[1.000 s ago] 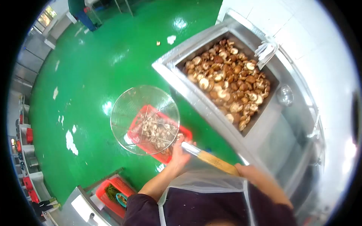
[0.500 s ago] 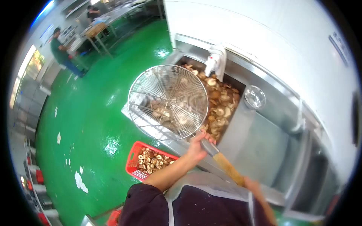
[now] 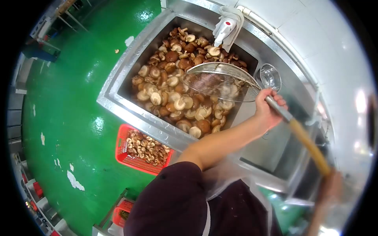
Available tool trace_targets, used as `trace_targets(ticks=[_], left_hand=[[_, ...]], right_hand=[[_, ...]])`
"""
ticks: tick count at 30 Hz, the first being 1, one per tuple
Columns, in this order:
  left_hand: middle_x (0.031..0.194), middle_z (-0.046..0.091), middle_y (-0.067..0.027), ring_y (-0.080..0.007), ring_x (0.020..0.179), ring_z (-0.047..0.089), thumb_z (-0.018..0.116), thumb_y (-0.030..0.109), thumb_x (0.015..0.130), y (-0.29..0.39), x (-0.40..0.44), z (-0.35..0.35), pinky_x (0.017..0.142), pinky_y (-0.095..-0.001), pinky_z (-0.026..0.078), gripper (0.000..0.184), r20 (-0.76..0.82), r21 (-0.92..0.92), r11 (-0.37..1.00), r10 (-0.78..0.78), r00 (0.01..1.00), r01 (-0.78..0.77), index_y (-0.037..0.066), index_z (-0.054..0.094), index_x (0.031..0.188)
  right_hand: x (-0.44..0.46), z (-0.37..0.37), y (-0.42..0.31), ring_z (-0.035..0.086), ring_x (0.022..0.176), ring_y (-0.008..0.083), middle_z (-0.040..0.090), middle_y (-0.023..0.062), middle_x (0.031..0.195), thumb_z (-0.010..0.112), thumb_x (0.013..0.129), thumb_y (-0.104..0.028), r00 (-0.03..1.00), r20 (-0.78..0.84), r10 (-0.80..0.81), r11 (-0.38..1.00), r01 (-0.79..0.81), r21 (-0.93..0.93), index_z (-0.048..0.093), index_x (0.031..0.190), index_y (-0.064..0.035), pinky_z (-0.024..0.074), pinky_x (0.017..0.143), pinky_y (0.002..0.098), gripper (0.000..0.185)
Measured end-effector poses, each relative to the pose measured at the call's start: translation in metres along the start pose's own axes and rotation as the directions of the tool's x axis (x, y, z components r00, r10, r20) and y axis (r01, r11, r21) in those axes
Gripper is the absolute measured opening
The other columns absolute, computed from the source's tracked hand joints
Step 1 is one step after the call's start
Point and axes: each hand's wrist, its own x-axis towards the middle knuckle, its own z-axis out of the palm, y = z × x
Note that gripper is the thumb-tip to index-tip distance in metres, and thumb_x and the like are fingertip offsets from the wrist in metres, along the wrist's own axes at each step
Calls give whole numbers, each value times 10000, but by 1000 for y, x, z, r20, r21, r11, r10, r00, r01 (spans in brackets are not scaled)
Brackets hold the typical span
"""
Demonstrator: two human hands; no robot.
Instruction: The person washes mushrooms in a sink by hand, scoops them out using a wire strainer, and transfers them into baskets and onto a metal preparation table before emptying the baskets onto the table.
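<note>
My left hand [image 3: 269, 108] is wrapped round the metal part of the handle of a large wire strainer [image 3: 220, 82]. Blurred by motion, my right hand [image 3: 331, 185] grips the end of its wooden handle [image 3: 309, 145] at the lower right. The strainer's mesh is tilted over the right side of a steel sink basin [image 3: 114, 84], its lower edge among the mushrooms; how deep it sits is unclear. Brown and pale mushrooms [image 3: 171, 57] in water fill the basin.
A red basket [image 3: 143, 167] of mushrooms stands on the green floor below the sink. A clear bowl [image 3: 270, 77] sits on the sink's divider. A cloth and white tap [image 3: 226, 29] are at the back. Another red basket [image 3: 118, 218] is lower left, and a table stands upper left.
The strainer has moved from above the floor basket to the sink basin and tilted. Both hands have shifted right with it, still on the handle. The view has also shifted.
</note>
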Motion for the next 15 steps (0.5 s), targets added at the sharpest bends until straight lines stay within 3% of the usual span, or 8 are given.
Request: trace_targets(ticks=[2,4,8,11,12,13,14,15], left_hand=[[594,430,21,-114,571,450,585,296,721,23,8,3,573,-254,383,231,44,-146,989,4,999,2,133,426,681],[596,431,21,-103,575,452,584,297,718,49,16,-10,568,-235,380,235,14,-270,963,18,1000,-13,128,424,684],[712,533,-31,-153,693,548,553,426,808,112,24,-81,682,-275,453,357,-237,-72,976,184,954,-206,88,437,788],[902,565,-109,-218,839,572,521,461,828,155,8,-111,793,-321,451,441,-442,303,953,119,889,23,39,464,941],[1040,534,-140,-243,951,549,510,391,852,176,-13,-94,847,-341,429,442,-634,440,843,47,772,310,29,444,1097],[1022,540,-128,-257,958,539,514,253,858,198,-35,-70,864,-375,417,330,-598,721,557,202,776,411,47,444,1107],[1027,539,-125,-244,940,538,499,127,839,237,-47,-102,857,-369,422,262,-96,976,-118,525,846,184,45,447,1082],[1035,533,-120,-215,948,526,512,58,808,276,-64,-80,874,-339,409,318,107,928,-339,642,760,156,26,436,1115]], right_hand=[[38,-43,-16,536,647,210,496,62,712,594,757,-68,979,-145,-145,980,122,-155,524,847,-62,430,557,341,114],[76,-86,-46,531,654,194,491,68,710,574,777,-80,932,-65,-356,913,333,-235,513,866,-50,427,561,325,112],[147,-71,-111,550,681,193,530,84,755,557,785,-81,857,95,-507,851,515,-101,496,887,-49,441,583,310,123],[191,3,-141,599,716,241,576,104,781,550,746,-49,784,420,-458,886,440,144,487,857,-65,467,594,338,129],[203,20,-152,609,725,260,588,114,778,557,720,-40,748,492,-446,892,419,171,488,842,-67,474,598,352,143],[217,34,-162,609,719,276,594,125,768,560,700,-44,709,545,-449,891,398,216,494,844,-61,475,602,372,159],[218,47,-171,608,713,293,600,135,759,563,681,-48,643,623,-446,894,360,268,500,847,-55,477,606,392,178],[213,70,-175,606,731,305,605,143,770,561,676,-51,609,624,-490,872,346,347,509,859,-51,477,621,400,190]])
